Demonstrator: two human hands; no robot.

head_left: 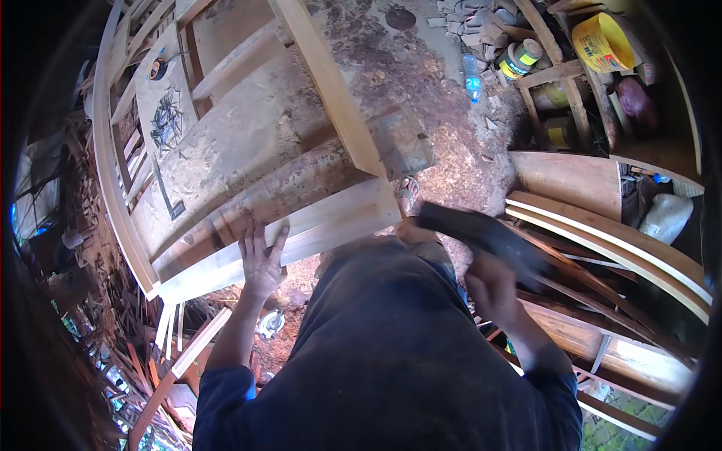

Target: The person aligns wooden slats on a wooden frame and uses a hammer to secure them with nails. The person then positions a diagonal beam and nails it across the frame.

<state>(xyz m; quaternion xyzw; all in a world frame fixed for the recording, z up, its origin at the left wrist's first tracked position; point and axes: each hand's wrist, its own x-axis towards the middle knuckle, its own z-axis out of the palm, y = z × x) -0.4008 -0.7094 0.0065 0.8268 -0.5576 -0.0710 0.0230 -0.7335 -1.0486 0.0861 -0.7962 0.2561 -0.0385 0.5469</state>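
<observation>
Landmark: pale board [331, 234], across the near end of the wooden frame [329, 83]. Left hand [263, 264]: unclenched, fingers spread, resting on the board. Right hand [490, 286]: clenched round a blurred dark tool [472, 228], just right of the board.

"What colour is the front board [331, 223]?"

"Pale and creamy, with soft wood lines."

"And the blurry tool [481, 234]?"

"Very dark, nearly black."

"What about the shirt [383, 338]?"

"Dark blue, and plain."

"Is the ground [470, 188] all one colour?"

"It's blotchy! Rusty red-brown with grey patches."

"Show me bright things!"

"The bucket [593, 41] is yellow with some red. The bottle [471, 79] is see-through blue, and the can [519, 62] has yellow-green on it."

"And that tape roll [158, 69]?"

"Black and orange. The lumpy bag [667, 218] is whitish."
</observation>
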